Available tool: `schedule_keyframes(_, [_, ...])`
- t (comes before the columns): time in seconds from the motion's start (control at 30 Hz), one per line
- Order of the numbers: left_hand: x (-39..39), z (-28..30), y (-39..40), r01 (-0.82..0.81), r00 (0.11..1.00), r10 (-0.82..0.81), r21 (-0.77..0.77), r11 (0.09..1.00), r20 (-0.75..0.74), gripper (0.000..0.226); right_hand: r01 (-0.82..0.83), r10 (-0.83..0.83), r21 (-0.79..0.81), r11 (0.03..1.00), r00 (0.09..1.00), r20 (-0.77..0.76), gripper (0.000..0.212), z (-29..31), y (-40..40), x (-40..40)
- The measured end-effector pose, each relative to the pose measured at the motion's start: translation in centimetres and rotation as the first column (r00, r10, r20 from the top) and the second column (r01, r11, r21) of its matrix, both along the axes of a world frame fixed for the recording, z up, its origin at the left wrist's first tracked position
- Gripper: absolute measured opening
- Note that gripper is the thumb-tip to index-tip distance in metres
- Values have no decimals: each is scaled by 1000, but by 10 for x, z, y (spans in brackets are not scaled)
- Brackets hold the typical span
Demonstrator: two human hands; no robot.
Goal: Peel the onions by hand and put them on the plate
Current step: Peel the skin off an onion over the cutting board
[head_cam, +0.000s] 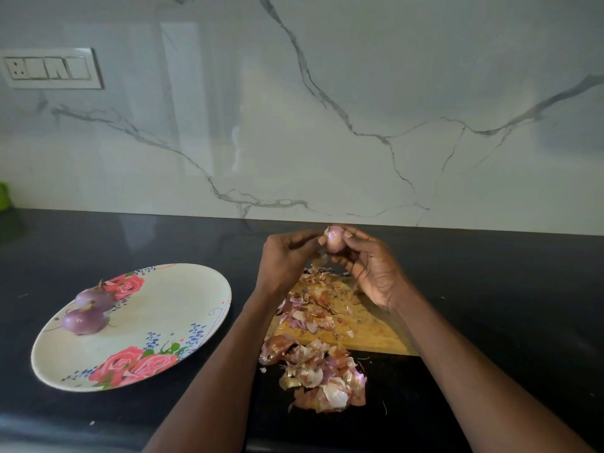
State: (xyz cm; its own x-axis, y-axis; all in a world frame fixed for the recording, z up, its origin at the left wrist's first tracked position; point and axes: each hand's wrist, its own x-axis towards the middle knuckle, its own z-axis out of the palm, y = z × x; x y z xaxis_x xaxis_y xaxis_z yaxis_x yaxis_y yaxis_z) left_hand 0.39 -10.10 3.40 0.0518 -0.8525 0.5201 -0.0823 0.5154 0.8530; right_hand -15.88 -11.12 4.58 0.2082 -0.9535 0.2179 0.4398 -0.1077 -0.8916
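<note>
Onion (334, 239) number three is up in the air, held between both hands above the far end of a wooden cutting board (369, 325). It looks pale pink and shiny, with a bit of dry skin sticking out at its top. The left hand (287, 259) has its fingers curled in and pinches the onion from the left side. The right hand (376, 269) curls its fingers round the onion from the right side, with the palm facing the camera. Lots of torn onion skins (322, 374) lie on the board and spill off its near edge onto the black counter (490, 289). Well to the left sits a white plate (157, 308) with pink roses and small blue flowers painted on it. Two peeled purple onions (88, 310) rest on the left part of the plate, touching each other. Behind the counter is a white marble wall with grey veins, and a white switch panel (50, 68) is on it at the far left. No writing can be read anywhere.
</note>
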Motion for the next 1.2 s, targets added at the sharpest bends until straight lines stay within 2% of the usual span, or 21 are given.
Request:
schedule_keyframes(0.47, [-1, 1, 3, 65, 992, -62, 26, 998, -111, 11, 54, -55, -22, 998, 997, -60, 17, 0, 3, 0])
schedule_keyframes(0.7, [-6, -3, 5, -67, 997, 67, -3, 998, -31, 11, 63, -66, -30, 998, 993, -102, 19, -4, 3, 2])
schedule_keyframes(0.93, [-13, -4, 11, -222, 971, 230, -110, 969, 61, 8, 62, -64, -21, 998, 992, -105, 19, -5, 5, 4])
schedule_keyframes(1.0, [-13, -5, 10, -227, 970, 234, -104, 968, 63, 6, 49, -51, -22, 999, 994, -93, 18, -4, 5, 4])
schedule_keyframes(1.2, [-11, -5, 3, -254, 967, 254, -42, 966, -11, 19, 2, -2, -2, 1000, 1000, -22, 18, -2, 3, 4])
